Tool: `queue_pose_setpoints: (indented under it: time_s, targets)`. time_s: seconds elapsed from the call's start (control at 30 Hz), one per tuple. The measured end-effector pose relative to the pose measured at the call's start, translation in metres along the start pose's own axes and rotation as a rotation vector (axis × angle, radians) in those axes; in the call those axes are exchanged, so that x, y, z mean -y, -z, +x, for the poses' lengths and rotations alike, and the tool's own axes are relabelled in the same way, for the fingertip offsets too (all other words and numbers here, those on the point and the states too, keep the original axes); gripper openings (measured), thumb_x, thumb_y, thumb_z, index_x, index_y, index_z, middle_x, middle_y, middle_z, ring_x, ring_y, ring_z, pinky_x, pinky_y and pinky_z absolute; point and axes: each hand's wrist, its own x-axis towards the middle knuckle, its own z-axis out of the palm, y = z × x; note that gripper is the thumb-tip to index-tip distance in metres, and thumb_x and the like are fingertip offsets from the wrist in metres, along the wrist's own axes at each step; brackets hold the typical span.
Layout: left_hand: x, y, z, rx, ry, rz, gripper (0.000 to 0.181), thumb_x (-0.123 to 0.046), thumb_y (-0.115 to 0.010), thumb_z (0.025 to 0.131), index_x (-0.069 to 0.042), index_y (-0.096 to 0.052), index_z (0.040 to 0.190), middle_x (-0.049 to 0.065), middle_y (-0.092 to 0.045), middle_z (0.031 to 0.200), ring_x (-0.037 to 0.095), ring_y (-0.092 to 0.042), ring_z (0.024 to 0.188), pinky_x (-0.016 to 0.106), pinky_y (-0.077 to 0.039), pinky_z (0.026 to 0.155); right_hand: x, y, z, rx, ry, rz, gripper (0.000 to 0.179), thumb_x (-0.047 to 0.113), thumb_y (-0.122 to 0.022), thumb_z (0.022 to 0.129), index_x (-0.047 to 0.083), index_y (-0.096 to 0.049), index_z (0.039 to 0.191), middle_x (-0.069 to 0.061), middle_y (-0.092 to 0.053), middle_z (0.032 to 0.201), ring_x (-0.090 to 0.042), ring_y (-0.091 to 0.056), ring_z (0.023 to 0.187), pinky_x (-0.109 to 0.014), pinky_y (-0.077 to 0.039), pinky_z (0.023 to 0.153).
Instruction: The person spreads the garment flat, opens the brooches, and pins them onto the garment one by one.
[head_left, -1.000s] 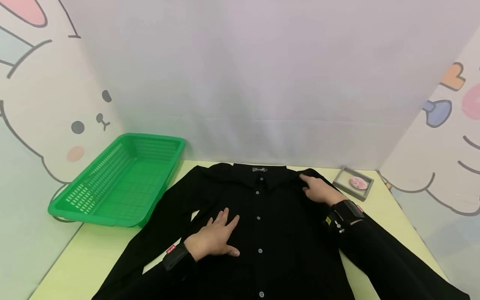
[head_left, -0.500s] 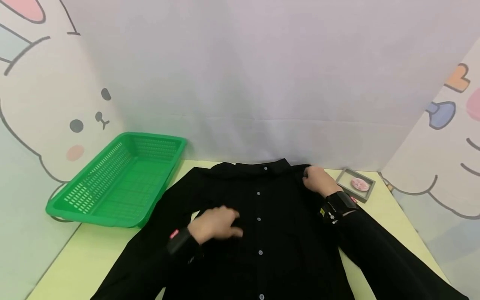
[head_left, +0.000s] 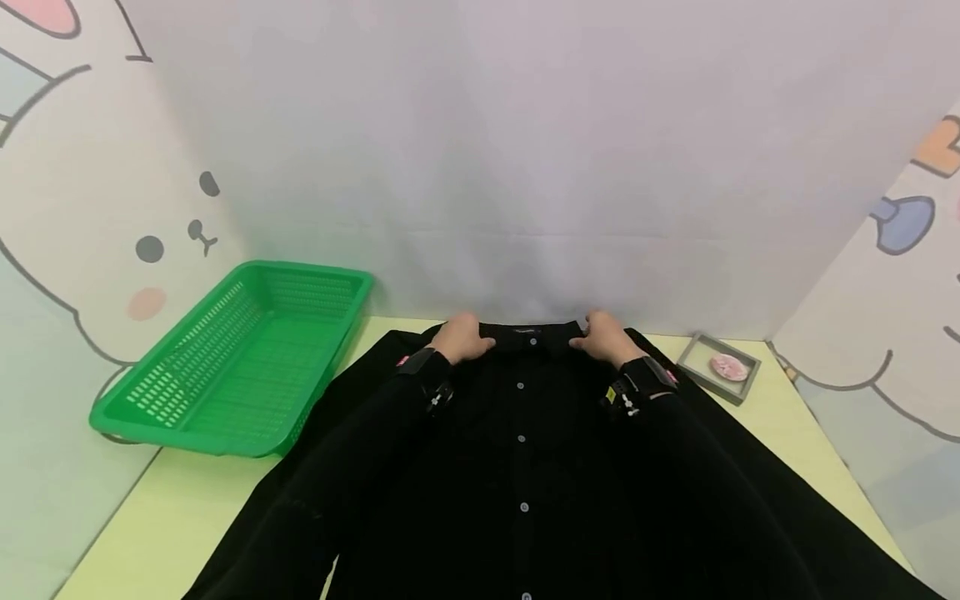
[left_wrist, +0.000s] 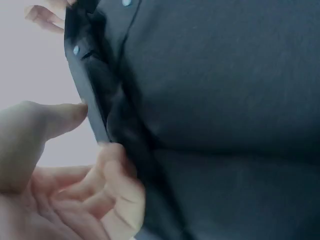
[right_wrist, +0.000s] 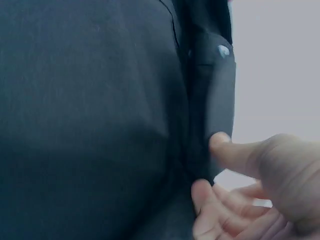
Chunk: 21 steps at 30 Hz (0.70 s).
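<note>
Black shirt [head_left: 517, 467] spread over the yellow table [head_left: 135, 533], collar [head_left: 555, 339] at the far edge, green basket [head_left: 187, 437] left, gray tray [head_left: 708, 386] right, table showing near left and along the right, arms [head_left: 360, 442] stretched far, left hand [head_left: 461, 337] and right hand [head_left: 606, 337] each gripping a collar side.

Passage forward of the left hand [head_left: 459, 337] and right hand [head_left: 604, 337]: barred by a pale wall [head_left: 525, 167] close ahead, the gap between them being spanned by a black collar [head_left: 510, 339]. Leftward of the left hand, the way is obstructed by a green basket [head_left: 187, 440]; rightward of the right, a strip of table [head_left: 663, 343] is left before a grey tray [head_left: 708, 388] is met.
</note>
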Motion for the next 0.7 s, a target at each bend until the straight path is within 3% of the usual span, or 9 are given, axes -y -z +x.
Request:
queue_pose_setpoints:
  time_s: [0.07,0.13,0.2,0.27,0.33,0.43,0.5,0.6,0.7]
  targets:
    - [0.015,-0.018,0.021,0.051,0.040,-0.038,0.044,-0.051,-0.070,0.096,-0.011,-0.057,0.082,0.012,-0.055,0.076,0.031,-0.052,0.065,0.046,-0.041,0.060,0.012,0.005,-0.012,0.017,-0.017,-0.004,0.042,0.013,-0.069,0.100,-0.020,-0.052,0.120,-0.038,-0.053,0.110,-0.049,-0.056,0.101,-0.049,-0.052,0.091]
    - [0.019,-0.027,0.026,0.071,0.077,-0.096,0.043,-0.048,-0.073,0.095,-0.015,-0.055,0.074,0.009,-0.053,0.066,0.029,-0.051,0.058,0.046,-0.039,0.056,0.018,0.009,-0.021,0.008,-0.007,-0.003,0.039,0.014,-0.069,0.100,-0.019,-0.053,0.115,-0.037,-0.052,0.108,-0.045,-0.053,0.093,-0.046,-0.048,0.081]
    - [0.021,-0.032,0.029,0.052,0.069,-0.136,0.036,-0.040,-0.073,0.097,-0.016,-0.059,0.074,0.008,-0.057,0.064,0.028,-0.053,0.054,0.043,-0.038,0.050,0.019,0.012,-0.026,-0.013,0.016,0.020,0.037,0.014,-0.066,0.102,-0.018,-0.054,0.118,-0.038,-0.054,0.112,-0.044,-0.055,0.096,-0.044,-0.049,0.083]
    - [0.012,-0.026,0.018,0.046,0.099,-0.187,0.025,-0.031,-0.067,0.103,-0.012,-0.068,0.087,0.011,-0.065,0.074,0.027,-0.060,0.059,0.043,-0.039,0.053,0.021,0.014,-0.031,-0.053,0.040,0.064,0.040,0.014,-0.064,0.104,-0.014,-0.053,0.130,-0.037,-0.057,0.121,-0.045,-0.059,0.102,-0.047,-0.050,0.086]
    - [0.016,-0.023,0.015,0.035,0.080,-0.319,0.027,-0.027,-0.062,0.106,-0.002,-0.067,0.115,0.012,-0.067,0.078,0.026,-0.061,0.060,0.041,-0.041,0.053,0.023,0.018,-0.034,-0.086,0.075,0.104,0.046,0.015,-0.061,0.105,-0.011,-0.049,0.141,-0.034,-0.062,0.122,-0.044,-0.063,0.105,-0.048,-0.052,0.087]
    - [0.020,-0.015,0.012,0.017,0.081,-0.567,0.052,-0.027,-0.053,0.110,-0.004,-0.039,0.155,0.017,-0.072,0.091,0.031,-0.069,0.070,0.041,-0.054,0.061,0.027,0.026,-0.036,-0.082,0.106,0.188,0.039,0.015,-0.057,0.107,-0.006,-0.049,0.139,-0.026,-0.069,0.102,-0.039,-0.067,0.092,-0.045,-0.051,0.080]
    - [0.033,-0.015,0.021,-0.019,-0.001,-0.718,0.064,-0.034,-0.050,0.110,-0.009,-0.022,0.163,0.017,-0.072,0.094,0.029,-0.070,0.073,0.040,-0.058,0.063,0.030,0.030,-0.038,-0.073,0.113,0.228,0.034,0.014,-0.054,0.108,-0.004,-0.048,0.136,-0.023,-0.070,0.094,-0.037,-0.069,0.087,-0.043,-0.051,0.077]
    - [0.021,-0.003,0.016,-0.137,-0.101,-0.657,0.055,-0.036,-0.041,0.113,-0.009,-0.025,0.158,0.013,-0.067,0.112,0.022,-0.064,0.077,0.036,-0.052,0.065,0.034,0.034,-0.039,-0.105,0.132,0.211,0.023,0.014,-0.052,0.109,-0.003,-0.051,0.126,-0.022,-0.071,0.096,-0.036,-0.069,0.088,-0.041,-0.051,0.077]
    - [-0.012,0.019,-0.009,-0.244,-0.122,-0.469,0.040,-0.034,-0.038,0.113,-0.012,-0.035,0.146,0.015,-0.060,0.114,0.025,-0.051,0.080,0.041,-0.039,0.070,0.033,0.034,-0.039,-0.193,0.144,0.138,0.016,0.012,-0.051,0.109,-0.002,-0.052,0.115,-0.023,-0.065,0.100,-0.035,-0.062,0.088,-0.042,-0.045,0.075]
